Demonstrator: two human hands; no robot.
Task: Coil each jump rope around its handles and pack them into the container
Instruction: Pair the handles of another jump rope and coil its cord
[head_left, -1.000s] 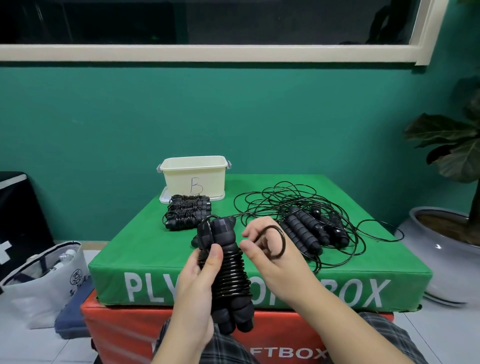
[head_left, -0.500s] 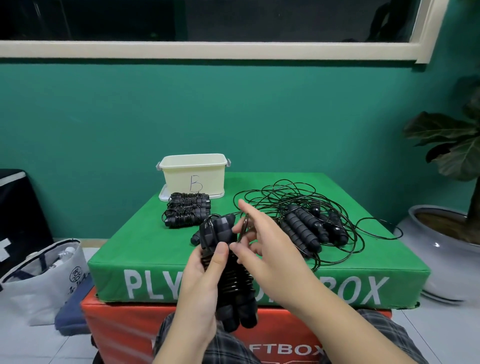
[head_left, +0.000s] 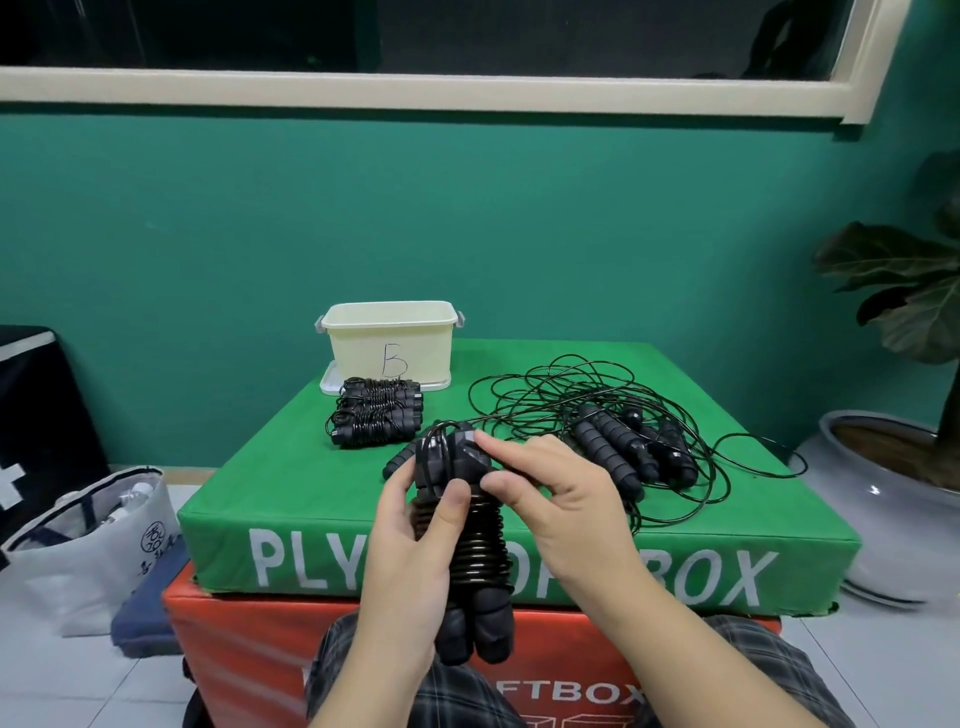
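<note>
Head view: left hand (head_left: 415, 561) grips ribbed coiled jump rope (head_left: 475, 551); right hand (head_left: 561, 499) apparently pinches its top.

One view only — the head camera sat at the person's head, facing forward and slightly down across the green box (head_left: 291, 483) toward the teal wall (head_left: 467, 218) and window sill (head_left: 415, 93). Both hands filled the lower centre, close to the lens; the box's far edge lay well beyond. Wide-angle bending curved the sill — no second view shared the scene.
</note>
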